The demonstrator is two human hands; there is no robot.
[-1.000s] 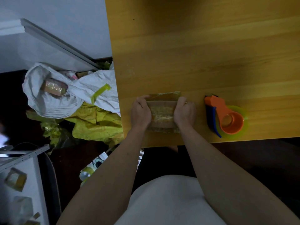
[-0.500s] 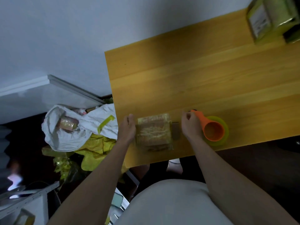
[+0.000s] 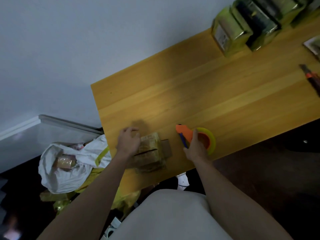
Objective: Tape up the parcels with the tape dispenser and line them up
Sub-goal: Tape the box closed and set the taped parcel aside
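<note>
A brown parcel (image 3: 150, 151) wrapped in clear tape lies near the front left corner of the wooden table (image 3: 199, 94), with a cardboard flap sticking out on its right. My left hand (image 3: 129, 142) rests on the parcel's left side, its fingers loosely bent over the far corner. About a hand's width to the right, my right hand (image 3: 195, 147) grips the orange handle of the tape dispenser (image 3: 205, 138), which lies on the table with its yellow-green roll of tape.
Several taped parcels (image 3: 242, 28) stand in a row at the table's far right. A utility knife (image 3: 311, 78) and a flat packet (image 3: 314, 45) lie at the right edge. On the floor to the left, a white bag (image 3: 69, 167) holds another parcel.
My right hand left the parcel, moved right and took hold of the tape dispenser. My left hand slid from the parcel's side onto it. My head tilted up, which brought the far parcels into view.
</note>
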